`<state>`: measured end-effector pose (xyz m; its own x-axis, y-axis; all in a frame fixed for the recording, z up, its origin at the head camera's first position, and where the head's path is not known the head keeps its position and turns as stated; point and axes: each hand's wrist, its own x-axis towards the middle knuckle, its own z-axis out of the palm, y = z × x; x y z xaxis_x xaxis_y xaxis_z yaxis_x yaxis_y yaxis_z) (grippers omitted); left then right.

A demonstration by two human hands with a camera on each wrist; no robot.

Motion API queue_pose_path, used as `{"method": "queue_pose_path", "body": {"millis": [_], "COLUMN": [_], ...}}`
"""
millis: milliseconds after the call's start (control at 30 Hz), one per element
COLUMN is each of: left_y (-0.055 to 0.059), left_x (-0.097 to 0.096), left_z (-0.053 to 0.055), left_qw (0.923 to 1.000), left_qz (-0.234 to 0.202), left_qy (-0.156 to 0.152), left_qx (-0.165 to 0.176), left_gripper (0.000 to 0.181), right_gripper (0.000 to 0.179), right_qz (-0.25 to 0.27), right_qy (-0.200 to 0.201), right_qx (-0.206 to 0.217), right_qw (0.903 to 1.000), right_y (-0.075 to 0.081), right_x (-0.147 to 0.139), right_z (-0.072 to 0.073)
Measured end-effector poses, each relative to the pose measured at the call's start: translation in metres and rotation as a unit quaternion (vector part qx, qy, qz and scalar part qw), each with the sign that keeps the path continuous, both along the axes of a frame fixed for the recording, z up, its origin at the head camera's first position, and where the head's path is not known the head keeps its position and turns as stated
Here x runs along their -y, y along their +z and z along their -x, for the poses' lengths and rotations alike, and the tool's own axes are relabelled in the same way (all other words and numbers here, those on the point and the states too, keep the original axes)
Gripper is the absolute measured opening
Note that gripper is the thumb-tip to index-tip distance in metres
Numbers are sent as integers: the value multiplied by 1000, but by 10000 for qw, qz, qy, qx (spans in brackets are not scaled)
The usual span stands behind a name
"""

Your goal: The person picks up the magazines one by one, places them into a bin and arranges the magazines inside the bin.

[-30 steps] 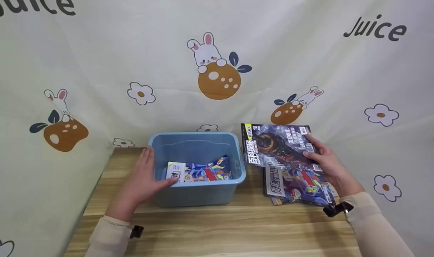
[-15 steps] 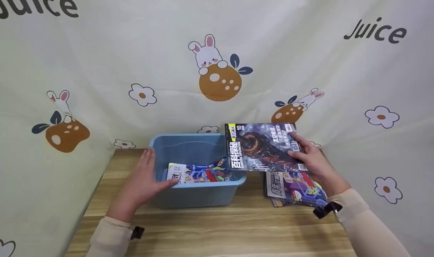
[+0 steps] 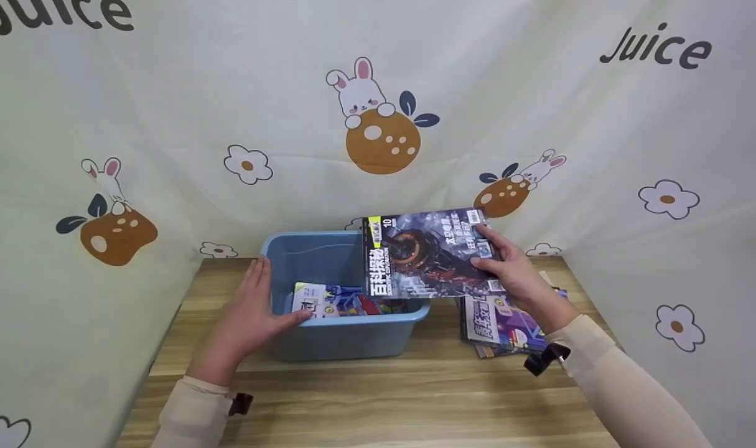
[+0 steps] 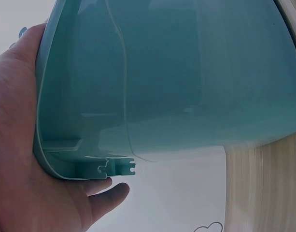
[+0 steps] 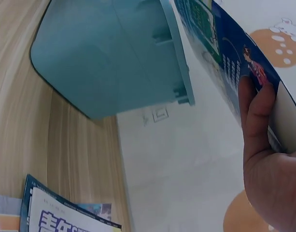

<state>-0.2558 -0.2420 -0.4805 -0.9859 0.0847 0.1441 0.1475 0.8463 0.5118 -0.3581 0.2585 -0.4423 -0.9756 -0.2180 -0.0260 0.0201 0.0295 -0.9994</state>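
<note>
My right hand (image 3: 519, 279) grips the right edge of a dark magazine (image 3: 424, 258), thumb on the cover and fingers underneath. The magazine's left part hangs over the right side of a blue plastic bin (image 3: 346, 341). In the right wrist view its blue underside (image 5: 230, 63) shows, with fingers pressed against it. At the bin's near left corner rests my left hand (image 3: 244, 314), its thumb laid over the front rim and its fingers stretched along the left side. Inside the bin lies a colourful magazine (image 3: 337, 302), partly covered by the held one.
A small pile of magazines (image 3: 499, 326) lies on the wooden table (image 3: 365, 404) right of the bin, partly hidden by my right hand. A pale curtain (image 3: 278, 93) printed with rabbits and oranges hangs behind and along both sides.
My right hand has carried the dark magazine leftward, from beside the bin to over its right part. More of the pile shows at its far edge. The left hand and bin stay put.
</note>
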Motion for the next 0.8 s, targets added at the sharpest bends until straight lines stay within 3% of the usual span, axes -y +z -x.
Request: {"method": "queue_pose_path", "body": {"millis": [300, 800], "left_y": [-1, -1], "left_x": [0, 1], "left_z": [0, 1], "left_qw": [10000, 10000], "left_qz": [-23, 0], "left_qy": [21, 25], "left_qx": [20, -21], "left_gripper": [150, 147], "right_gripper": [86, 85], "right_qz": [-177, -211], "right_qy": [53, 102], "right_qx": [27, -415], "right_qw": [9998, 9989], "right_y": [1, -2], "right_x": [34, 87], "right_z": [-1, -3]}}
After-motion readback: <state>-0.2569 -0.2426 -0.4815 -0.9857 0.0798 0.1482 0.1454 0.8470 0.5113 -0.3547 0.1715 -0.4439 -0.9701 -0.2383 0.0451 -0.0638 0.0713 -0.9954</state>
